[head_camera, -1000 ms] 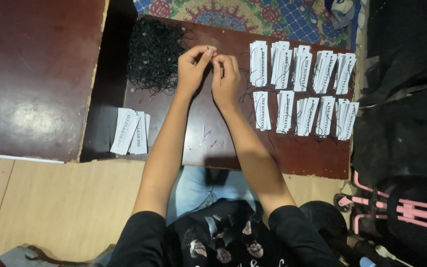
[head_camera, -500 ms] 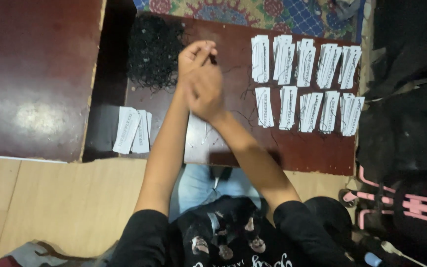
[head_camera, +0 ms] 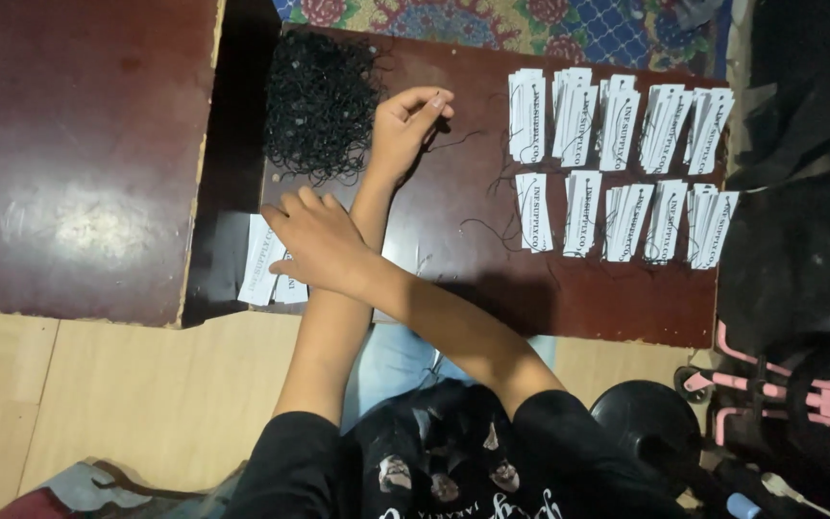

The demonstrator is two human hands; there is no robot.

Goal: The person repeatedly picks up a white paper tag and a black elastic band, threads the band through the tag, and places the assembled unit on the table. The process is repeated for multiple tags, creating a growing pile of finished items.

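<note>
My left hand [head_camera: 405, 125] is raised over the dark red table [head_camera: 453, 279], its fingertips pinched on a thin black string beside the pile of black strings [head_camera: 322, 101]. My right hand [head_camera: 311, 240] reaches across my left forearm to the left. It lies flat with its fingers spread on a small stack of white paper tags [head_camera: 263, 267] at the table's near left corner. I cannot see anything gripped in it.
Two rows of strung white tag bundles [head_camera: 617, 163] lie on the right of the table. A second dark table [head_camera: 79, 154] stands at the left, a patterned rug [head_camera: 530, 24] beyond. Black bags [head_camera: 799, 259] and a pink-strapped one [head_camera: 818, 399] crowd the right.
Both hands were together at the table's middle. My right hand has since swung left across my left arm onto the loose tag stack, while my left hand stays by the string pile.
</note>
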